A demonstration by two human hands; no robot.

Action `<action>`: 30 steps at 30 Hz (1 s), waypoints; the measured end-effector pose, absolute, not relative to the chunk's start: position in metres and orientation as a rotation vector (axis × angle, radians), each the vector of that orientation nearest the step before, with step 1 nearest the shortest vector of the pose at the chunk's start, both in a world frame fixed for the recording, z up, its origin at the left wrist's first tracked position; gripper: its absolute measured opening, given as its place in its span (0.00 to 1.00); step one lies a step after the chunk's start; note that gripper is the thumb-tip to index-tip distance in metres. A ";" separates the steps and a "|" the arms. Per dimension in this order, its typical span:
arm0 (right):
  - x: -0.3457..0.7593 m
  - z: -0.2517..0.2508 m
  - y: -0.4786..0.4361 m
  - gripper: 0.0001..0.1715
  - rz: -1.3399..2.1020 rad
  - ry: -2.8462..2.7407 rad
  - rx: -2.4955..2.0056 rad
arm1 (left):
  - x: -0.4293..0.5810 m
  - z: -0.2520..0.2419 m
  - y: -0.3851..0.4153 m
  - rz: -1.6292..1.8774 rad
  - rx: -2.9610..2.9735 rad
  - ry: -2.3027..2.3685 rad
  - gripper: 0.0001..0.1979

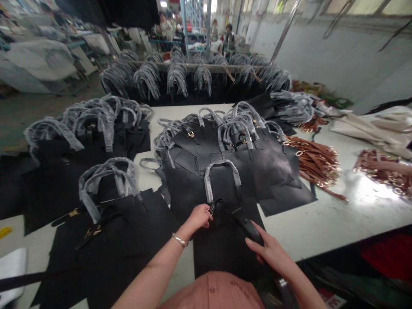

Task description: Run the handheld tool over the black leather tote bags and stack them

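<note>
A black bag panel lies flat before me, with a handle wrapped in clear plastic at its far end. My left hand pinches a short black strap near its small metal buckle, over the panel. In my right hand is a black hand-held tool, its narrow end pointing at the base of the handle. Its exact kind is not clear, nor whether its tip touches the panel. To the left lies another black panel with a plastic-wrapped handle and gold buckles.
Stacked black panels with wrapped handles cover the table's middle and left. Brown straps with metal rings lie at right, beside beige cloth. Wrapped handles hang over a rail behind. A white object sits at lower left.
</note>
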State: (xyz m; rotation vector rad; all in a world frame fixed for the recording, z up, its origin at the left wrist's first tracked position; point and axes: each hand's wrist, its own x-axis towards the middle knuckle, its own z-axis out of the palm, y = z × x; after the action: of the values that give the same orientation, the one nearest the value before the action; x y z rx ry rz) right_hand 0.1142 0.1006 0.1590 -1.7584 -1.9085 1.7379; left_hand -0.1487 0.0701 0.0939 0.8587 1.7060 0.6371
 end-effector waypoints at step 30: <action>0.081 0.171 0.102 0.39 1.992 -1.719 -1.641 | -0.090 0.069 0.022 1.190 -0.011 1.091 0.18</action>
State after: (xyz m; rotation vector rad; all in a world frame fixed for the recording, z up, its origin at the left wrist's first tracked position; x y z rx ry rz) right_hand 0.0809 0.1023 0.1706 -1.6409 -1.7193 1.9924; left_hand -0.0899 0.0222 0.0686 -0.0107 1.0909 1.1897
